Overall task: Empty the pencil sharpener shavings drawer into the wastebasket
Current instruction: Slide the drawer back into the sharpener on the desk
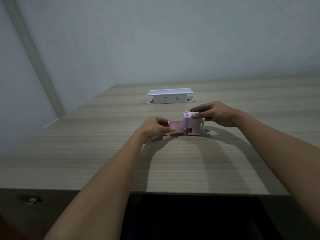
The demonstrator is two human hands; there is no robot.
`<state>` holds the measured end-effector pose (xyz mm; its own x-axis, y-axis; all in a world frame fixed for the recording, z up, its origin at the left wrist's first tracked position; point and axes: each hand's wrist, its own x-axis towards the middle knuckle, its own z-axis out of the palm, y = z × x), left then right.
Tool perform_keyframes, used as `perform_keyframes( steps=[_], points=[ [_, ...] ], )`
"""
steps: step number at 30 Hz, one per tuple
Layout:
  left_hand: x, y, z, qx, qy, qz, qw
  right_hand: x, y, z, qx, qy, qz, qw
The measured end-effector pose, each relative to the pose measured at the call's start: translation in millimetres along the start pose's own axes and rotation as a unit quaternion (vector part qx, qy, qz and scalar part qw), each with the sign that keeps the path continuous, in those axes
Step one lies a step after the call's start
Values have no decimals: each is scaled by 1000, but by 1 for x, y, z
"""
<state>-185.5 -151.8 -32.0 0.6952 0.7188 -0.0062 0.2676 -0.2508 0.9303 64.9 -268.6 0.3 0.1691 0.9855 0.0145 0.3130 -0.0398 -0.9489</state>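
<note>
Pale grey wall [173, 40] filling the upper half, with a lighter vertical strip [32, 49] slanting down its left side. Below it, broad wood-grain desk [190, 170] running from the wall to the near edge, darker drawer front and a small metal handle [32, 199] under the left corner. Two bare forearms reaching in from the bottom, casting soft shadows across the desktop. At the far middle of the desk, white pop-up socket box [169, 97] with its lid raised and two outlets facing forward, well apart from the hands. Right hand [220, 115] cupped over the top and far side of the pink pencil sharpener [193, 124], thumb pressed on the upper near edge, fingers wrapped behind, gripping the body firmly; sharpener standing upright on the desk near its centre. Left hand [155, 128] curled around the pink shavings drawer [175, 128], thumb along the near wall, fingers at the far left end, pinching it closed. Drawer drawn out to the left of the sharpener, open top facing up, its right end just at or within the sharpener's left face; whether fully free, impossible to tell. Contents of the drawer too blurred to make out. Small grey crank [205, 128] showing at the sharpener's right side, low, near the desktop.
</note>
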Motion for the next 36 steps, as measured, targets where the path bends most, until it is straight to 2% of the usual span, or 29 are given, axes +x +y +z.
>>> perform_keyframes(
  steps=[10, 31, 36],
  points=[
    [1, -11, 6, -64, -2, -15, 998, -4, 6, 3, 17, 6, -5, 1000],
    [10, -6, 1, 10, -6, -14, 1000, 1, 16, -2, 46, 29, -17, 998],
    [10, -8, 13, -30, -18, -10, 999, -2, 15, 2, 49, 30, -25, 998]
  ],
)
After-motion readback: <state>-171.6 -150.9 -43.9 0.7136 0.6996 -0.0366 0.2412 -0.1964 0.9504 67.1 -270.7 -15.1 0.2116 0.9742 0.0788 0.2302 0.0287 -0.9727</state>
